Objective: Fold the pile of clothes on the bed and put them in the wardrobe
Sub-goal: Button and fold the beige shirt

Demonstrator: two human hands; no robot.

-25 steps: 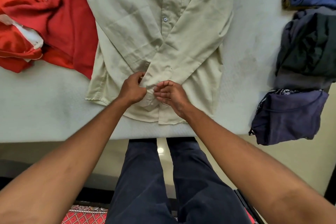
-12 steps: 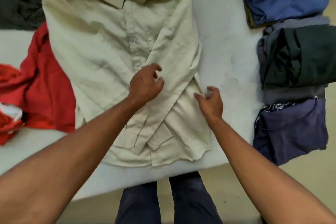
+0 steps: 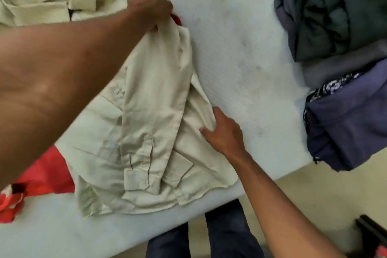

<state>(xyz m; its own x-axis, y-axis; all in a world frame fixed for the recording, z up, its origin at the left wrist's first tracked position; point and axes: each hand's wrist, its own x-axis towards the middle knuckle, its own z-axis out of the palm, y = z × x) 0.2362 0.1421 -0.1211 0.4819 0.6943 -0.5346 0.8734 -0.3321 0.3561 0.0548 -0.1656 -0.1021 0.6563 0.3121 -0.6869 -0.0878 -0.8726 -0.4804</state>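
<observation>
Step in hand: folding the shirt point(image 3: 150, 132); judged early to midway, with nothing of the wardrobe in view.

Location: the shirt lies front up on the near left part of the bed point(image 3: 240, 48), its hem at the near edge and its collar bunched at the far left. Both sleeves are crossed over the front, cuffs resting near the hem.

Hands: the left hand point(image 3: 148, 4) has its fingers curled round the shirt's right edge up by the shoulder and lifts it off the bed. The right hand point(image 3: 222, 132) is on the same edge lower down, fingers fairly straight, cloth bunched under them. Whether it pinches or merely presses, I cannot tell.

Next move, as judged: carry that right edge leftward over the front, both hands travelling together so the fold line runs straight from shoulder to hem. The crossed sleeves are loose and may slide out; the cloth is limp and creased, so smoothing will likely be needed.

Surroundings: a red garment point(image 3: 46, 176) lies at the near left, partly under the shirt, and a red scrap shows just below the left hand; it may drag along with the fold. Folded dark clothes point(image 3: 326, 16) and a purple garment point(image 3: 351, 123) sit on the right, well apart, no obstruction.
</observation>
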